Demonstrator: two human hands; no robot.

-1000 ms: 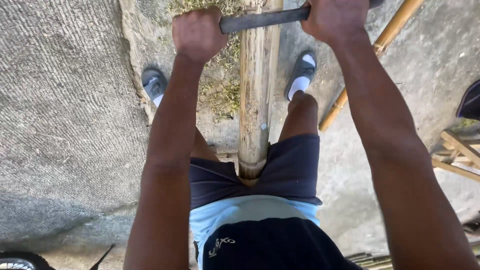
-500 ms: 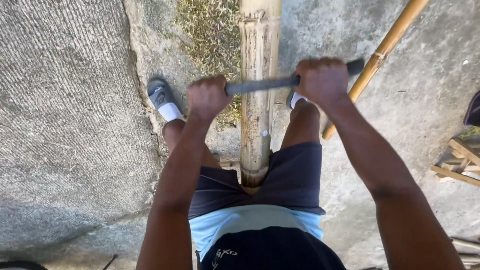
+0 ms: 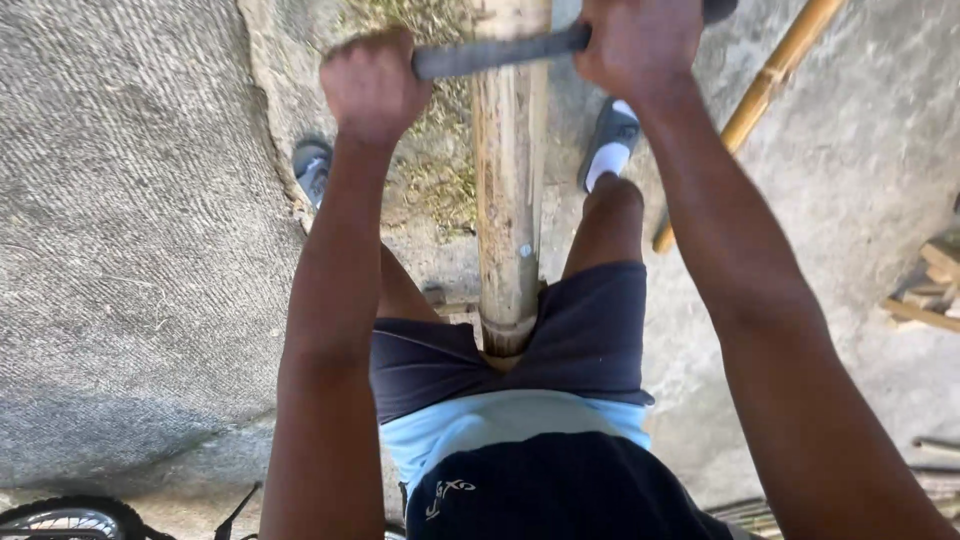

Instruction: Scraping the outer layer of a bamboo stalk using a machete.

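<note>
A thick bamboo pole (image 3: 508, 210) runs away from me between my legs, its near end against my dark shorts. A grey metal blade (image 3: 500, 52) lies across the pole near the top of the view. My left hand (image 3: 372, 85) is closed on the blade's left end. On the other side, my right hand (image 3: 640, 42) grips its right end, which has a dark handle. Both arms are stretched out forward.
My feet in grey slippers (image 3: 612, 135) stand on either side of the pole on rough concrete ground. A thinner bamboo pole (image 3: 750, 105) lies slanted at the right. Wood scraps (image 3: 930, 290) sit at the right edge, a bicycle wheel (image 3: 70, 515) at the bottom left.
Both hands with the blade were pulled toward me along the pole half a second ago, then pushed forward again to the far end of the view.
</note>
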